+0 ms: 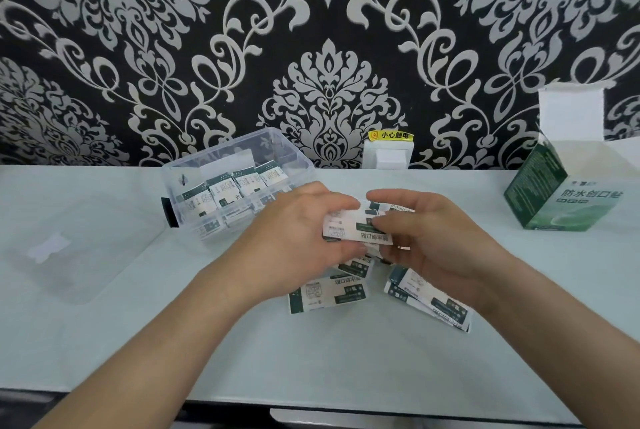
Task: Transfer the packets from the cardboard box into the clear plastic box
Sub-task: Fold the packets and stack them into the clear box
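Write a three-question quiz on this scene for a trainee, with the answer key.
1. True or false: the cardboard box stands open on the table, to the right of both hands.
2. Where does the lid of the plastic box lie? A: on top of that box; B: flat on the table, to the left of that box; C: inside the cardboard box.
3. Fill in: the left hand and the right hand together hold a few ____.

Key: 1 true; 2 B; 3 packets.
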### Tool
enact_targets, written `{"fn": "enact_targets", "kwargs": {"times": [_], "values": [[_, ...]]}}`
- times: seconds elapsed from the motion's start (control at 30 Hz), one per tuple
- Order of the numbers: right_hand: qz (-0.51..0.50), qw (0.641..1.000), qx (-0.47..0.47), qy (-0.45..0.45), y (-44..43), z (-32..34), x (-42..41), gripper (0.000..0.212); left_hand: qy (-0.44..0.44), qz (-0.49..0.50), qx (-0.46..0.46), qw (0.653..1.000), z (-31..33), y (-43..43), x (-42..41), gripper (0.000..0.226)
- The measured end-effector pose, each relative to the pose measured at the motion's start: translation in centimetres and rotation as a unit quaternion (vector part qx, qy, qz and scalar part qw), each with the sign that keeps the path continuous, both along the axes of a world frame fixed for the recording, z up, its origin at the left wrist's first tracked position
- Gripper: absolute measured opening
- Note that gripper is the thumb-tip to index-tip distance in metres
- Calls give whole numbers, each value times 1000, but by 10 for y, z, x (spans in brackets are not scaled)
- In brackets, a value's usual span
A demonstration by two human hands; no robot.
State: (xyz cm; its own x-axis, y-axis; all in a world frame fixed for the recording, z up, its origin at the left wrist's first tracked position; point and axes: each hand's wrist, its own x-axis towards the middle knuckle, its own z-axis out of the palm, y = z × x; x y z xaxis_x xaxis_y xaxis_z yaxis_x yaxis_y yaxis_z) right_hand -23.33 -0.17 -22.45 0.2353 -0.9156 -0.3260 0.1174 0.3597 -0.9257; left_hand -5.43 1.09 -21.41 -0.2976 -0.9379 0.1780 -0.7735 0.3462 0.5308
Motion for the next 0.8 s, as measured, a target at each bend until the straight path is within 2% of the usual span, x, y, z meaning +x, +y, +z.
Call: {"fn": "enact_targets", "kwargs": {"times": [0.13,0.2,0.27,0.4,0.47,0.53,0.6,0.7,0.8], "values": [[28,999,-2,-47,5,-7,10,30,61,-18,-36,997,-4,6,-15,51],[18,991,39,-129,4,-9,11,31,162,-28,-19,986,1,6,-15,57],[8,978,71,-195,3,-10,11,34,281,-41,27,959,7,4,-11,62],[15,968,68,-240,7,-10,14,35,353,-52,65,932,9,5,-13,43],[30,976,53,-211,9,-10,13,34,359,-22,65,931,8,2,-14,28],[65,990,19,-125,8,-6,9,36,374,14,84,924,8,-1,-13,16],[125,991,-26,-42,6,-2,3,49,402,30,120,907,8,-4,-11,6],[177,981,-80,18,2,1,-3,55,417,42,154,895,7,-5,-13,11],[194,978,-80,23,-2,1,-6,55,399,51,164,901,4,-3,-17,20]]}}
